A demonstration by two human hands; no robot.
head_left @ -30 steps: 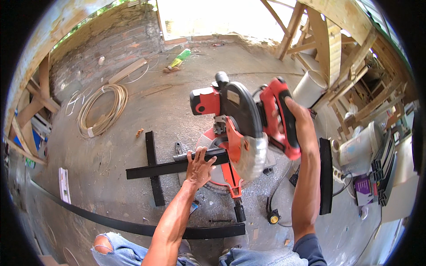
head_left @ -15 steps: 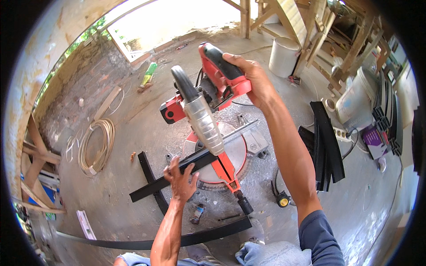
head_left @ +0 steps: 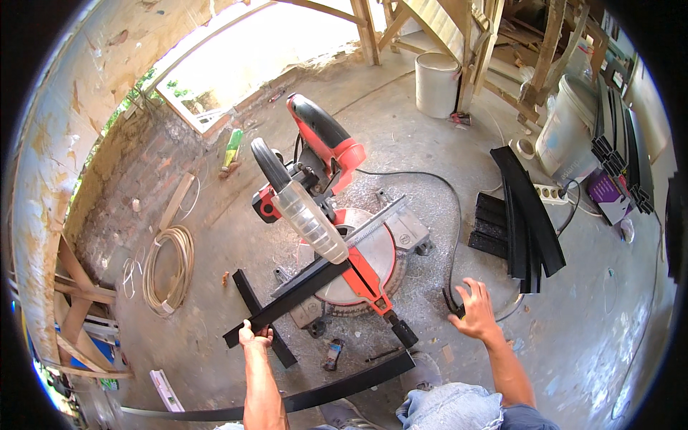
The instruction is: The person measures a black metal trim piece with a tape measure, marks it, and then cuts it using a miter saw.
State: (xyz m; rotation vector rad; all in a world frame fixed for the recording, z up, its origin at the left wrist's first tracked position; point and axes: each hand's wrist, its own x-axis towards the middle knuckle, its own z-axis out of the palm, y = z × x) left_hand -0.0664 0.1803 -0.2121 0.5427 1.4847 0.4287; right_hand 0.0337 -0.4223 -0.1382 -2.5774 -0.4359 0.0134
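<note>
A red and black miter saw [head_left: 367, 281] stands on the floor ahead of me, its head raised and its handle free. Across its table lies a black channel-shaped profile [head_left: 294, 295], sticking out to the left. My left hand [head_left: 256, 335] grips this profile near its outer end, thumb on the near side. To the right of the saw, my right hand [head_left: 476, 311] is open, fingers spread, with nothing in it. It hovers over a small black and yellow object on the floor, mostly hidden by the fingers.
Another black strip [head_left: 269, 322] lies under the profile, and a long one [head_left: 337, 383] crosses before my feet. Black profile pieces [head_left: 527, 215] are piled at right near a power strip [head_left: 550, 193]. A cable [head_left: 437, 179] trails from the saw. Left lies a coiled hose [head_left: 188, 269].
My right hand has let go of the saw handle and moved down to the right. My left hand has slid to the profile's outer end. The view has shifted a little.
</note>
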